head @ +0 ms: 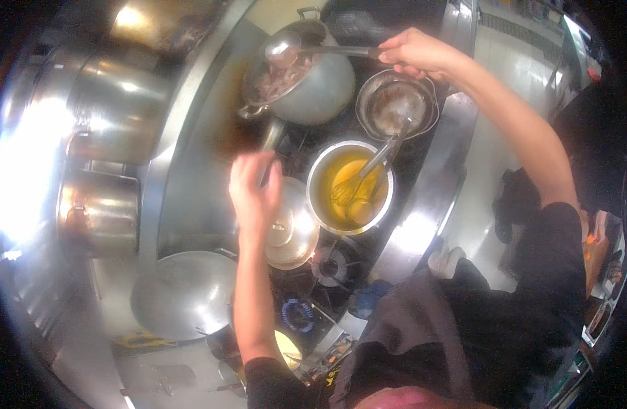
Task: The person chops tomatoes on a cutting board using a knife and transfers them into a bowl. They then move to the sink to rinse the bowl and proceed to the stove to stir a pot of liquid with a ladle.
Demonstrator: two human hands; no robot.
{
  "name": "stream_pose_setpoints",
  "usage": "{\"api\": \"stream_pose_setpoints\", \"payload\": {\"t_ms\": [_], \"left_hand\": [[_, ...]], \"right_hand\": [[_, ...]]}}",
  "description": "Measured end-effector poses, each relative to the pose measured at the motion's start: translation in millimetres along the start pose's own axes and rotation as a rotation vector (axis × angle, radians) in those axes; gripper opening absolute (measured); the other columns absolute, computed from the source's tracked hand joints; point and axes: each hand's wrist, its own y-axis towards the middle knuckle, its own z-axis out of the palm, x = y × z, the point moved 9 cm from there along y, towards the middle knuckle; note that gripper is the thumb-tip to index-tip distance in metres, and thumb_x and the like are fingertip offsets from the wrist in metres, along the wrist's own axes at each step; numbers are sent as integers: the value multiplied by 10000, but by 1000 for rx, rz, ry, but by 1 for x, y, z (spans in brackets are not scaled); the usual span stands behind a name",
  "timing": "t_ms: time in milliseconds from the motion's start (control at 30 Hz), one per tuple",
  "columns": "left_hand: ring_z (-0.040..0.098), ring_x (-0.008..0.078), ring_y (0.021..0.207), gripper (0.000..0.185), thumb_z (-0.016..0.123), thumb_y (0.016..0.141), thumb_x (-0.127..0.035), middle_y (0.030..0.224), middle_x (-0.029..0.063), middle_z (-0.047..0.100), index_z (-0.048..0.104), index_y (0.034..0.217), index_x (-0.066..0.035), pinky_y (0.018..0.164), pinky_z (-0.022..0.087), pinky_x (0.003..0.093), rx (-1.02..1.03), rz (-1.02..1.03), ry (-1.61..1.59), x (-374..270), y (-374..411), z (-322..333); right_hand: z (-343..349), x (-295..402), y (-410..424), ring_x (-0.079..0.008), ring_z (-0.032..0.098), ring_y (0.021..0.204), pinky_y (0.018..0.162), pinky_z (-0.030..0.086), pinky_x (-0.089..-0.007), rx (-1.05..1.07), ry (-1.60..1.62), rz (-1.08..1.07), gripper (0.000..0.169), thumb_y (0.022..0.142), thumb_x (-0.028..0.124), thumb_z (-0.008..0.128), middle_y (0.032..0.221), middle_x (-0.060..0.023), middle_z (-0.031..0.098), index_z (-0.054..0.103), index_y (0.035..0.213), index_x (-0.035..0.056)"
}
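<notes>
My right hand [413, 53] grips the dark-ended handle of a metal ladle [339, 50]. The ladle's bowl hangs at the mouth of a large two-handled metal pot [321, 89], over pale pinkish-brown chunks of food [285, 79]. Blurred, my left hand [254, 186] hovers by a round metal lid [293, 230] and a metal handle [272, 135]; whether it grips anything is unclear. Between my arms stands a steel pot [312, 197] of yellow liquid, with a whisk [362, 174] and another ladle [362, 210] in it. A shallow metal pan [398, 105] sits below my right hand.
A blue flame [297, 315] burns on the near stove burner. A wide metal bowl or wok [185, 296] lies left of my forearm. Stockpots [101, 214] stand along the left. A metal stove edge [421, 214] runs before me. At far right, another person's hand [598, 225] is near orange pieces.
</notes>
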Motion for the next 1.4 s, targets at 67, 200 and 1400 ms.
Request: {"api": "stream_pose_setpoints", "payload": {"t_ms": [67,200,1400], "left_hand": [[671,198,744,160,735,886,-69,902,114,692,737,1043,-38,730,553,342,15,-41,-25,35,37,29],[693,261,780,152,753,856,-141,876,125,710,768,994,-81,771,562,372,37,-53,158,98,100,73],[620,235,903,322,768,888,-201,975,94,657,712,1173,-65,859,516,378,-373,-155,114,116,136,82]], "right_hand": [[-5,2,-11,-44,434,511,432,318,-237,34,-7,-35,384,958,169,683,707,-1,588,665,1308,12],[5,-2,-23,-44,422,502,425,293,-232,74,-22,-64,515,968,148,680,708,-13,572,565,1444,-10],[-9,-9,-51,-359,716,820,761,581,-479,-419,-802,-679,427,872,128,706,935,-189,743,689,1297,96]]}}
